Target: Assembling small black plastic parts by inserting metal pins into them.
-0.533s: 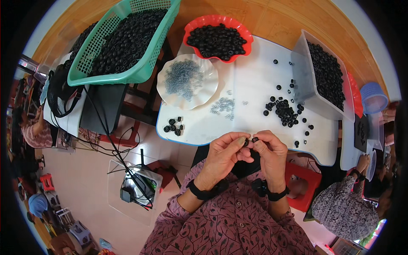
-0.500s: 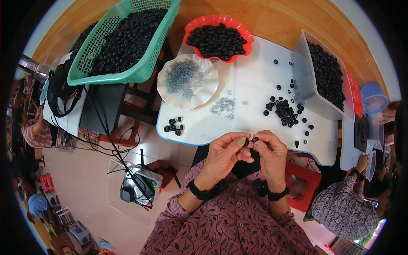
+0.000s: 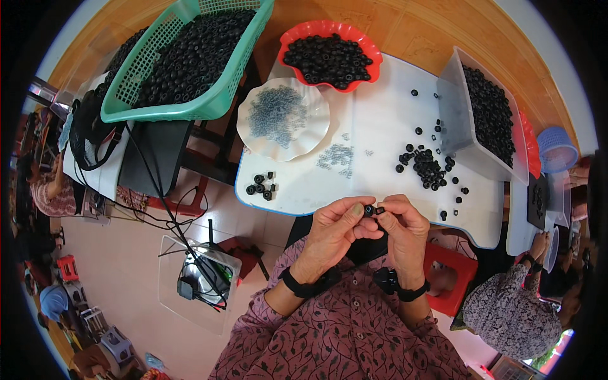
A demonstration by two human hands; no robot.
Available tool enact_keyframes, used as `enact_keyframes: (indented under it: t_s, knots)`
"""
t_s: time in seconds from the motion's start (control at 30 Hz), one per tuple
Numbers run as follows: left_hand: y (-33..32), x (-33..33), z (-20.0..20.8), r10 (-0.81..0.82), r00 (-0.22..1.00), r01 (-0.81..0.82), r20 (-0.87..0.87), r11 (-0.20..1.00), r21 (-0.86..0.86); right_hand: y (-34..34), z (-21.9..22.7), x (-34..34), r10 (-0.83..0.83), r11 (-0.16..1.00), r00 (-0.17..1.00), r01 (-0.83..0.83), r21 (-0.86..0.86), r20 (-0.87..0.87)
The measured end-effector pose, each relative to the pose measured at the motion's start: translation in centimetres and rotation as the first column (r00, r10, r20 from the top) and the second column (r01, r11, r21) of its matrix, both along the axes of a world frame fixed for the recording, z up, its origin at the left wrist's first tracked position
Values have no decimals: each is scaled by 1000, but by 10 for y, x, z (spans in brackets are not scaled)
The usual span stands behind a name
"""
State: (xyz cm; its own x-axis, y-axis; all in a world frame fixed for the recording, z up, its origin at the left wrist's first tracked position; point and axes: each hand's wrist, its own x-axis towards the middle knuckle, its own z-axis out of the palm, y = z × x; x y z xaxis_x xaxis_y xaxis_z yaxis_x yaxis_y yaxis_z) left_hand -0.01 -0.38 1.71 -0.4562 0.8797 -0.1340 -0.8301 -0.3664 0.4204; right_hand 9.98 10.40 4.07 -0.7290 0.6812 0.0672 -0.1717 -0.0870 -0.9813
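Observation:
My left hand and my right hand meet over the near edge of the white table, fingertips pinched together on a small black ring part. A loose pile of the same black rings lies on the table just beyond my right hand. A small cluster of black pieces sits at the table's near left corner. Tiny clear grey bits are scattered mid-table, in front of a white scalloped dish holding more of them.
A red bowl and a clear tub hold black rings; a green basket of them stands left. Cables and a clear box are on the floor. Another person sits at right beside a red stool.

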Motion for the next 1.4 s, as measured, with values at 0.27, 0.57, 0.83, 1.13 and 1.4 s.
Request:
enact_keyframes:
  t_s: [0.27, 0.57, 0.83, 1.13, 1.4]
  knots:
    - [-1, 0, -2, 9, 1000, -9, -27, 1000, 4, -2, -1, -1, -12, 1000, 1000, 12, -4, 4]
    - [-1, 2, -3, 25, 998, -26, -52, 1000, -3, -4, -2, -1, -14, 1000, 1000, 14, 19, 20]
    - [0, 4, -2, 39, 999, -39, -38, 999, 0, -5, -2, 0, -43, 998, 998, 41, 50, 38]
    - [-1, 5, -2, 59, 998, -60, -36, 998, -28, -11, 7, -2, -148, 928, 982, 96, 359, 120]
    - [-1, 7, -5, 89, 995, -90, -51, 996, -27, -15, 6, -2, -149, 940, 984, 113, 321, 93]
